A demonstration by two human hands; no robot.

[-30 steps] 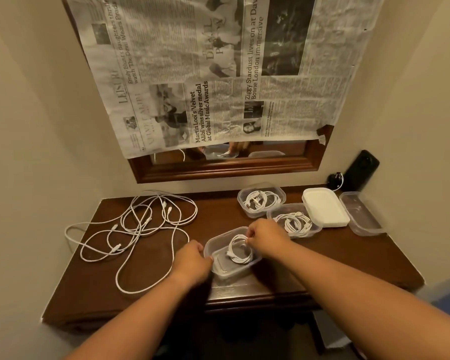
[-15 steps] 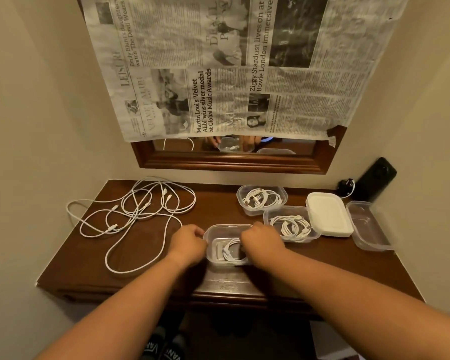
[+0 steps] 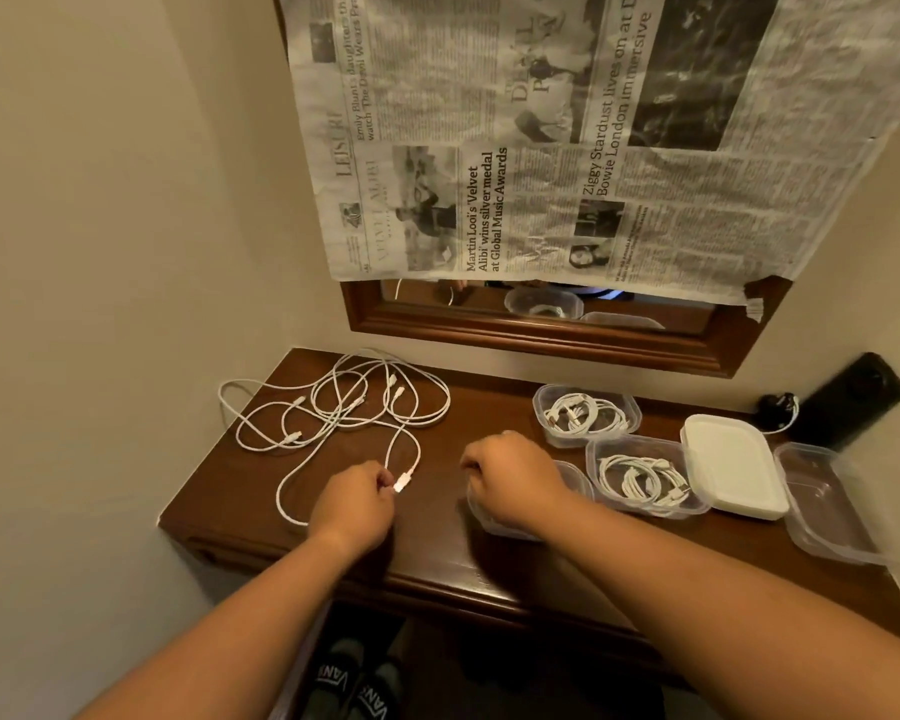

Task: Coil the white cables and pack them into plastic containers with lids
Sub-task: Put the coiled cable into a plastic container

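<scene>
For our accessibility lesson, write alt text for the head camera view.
A person's left hand pinches the plug end of a loose white cable on a wooden table, while the right hand hovers over a clear container. Nearby, two more containers hold coiled cables.

Both arms are in, bare to the bottom edge: our left forearm point(image 3: 230, 615) angles up from the lower left, our right forearm point(image 3: 697, 579) from the lower right. Our left hand point(image 3: 354, 504) is knuckles-up, fingers curled in, thumb and forefinger pinching a white cable plug point(image 3: 402, 483) at its right side. Our right hand point(image 3: 515, 483) sits apart from it, a touch farther forward, fingers curled under and slightly blurred. Whether they grip anything, we can't tell.
</scene>
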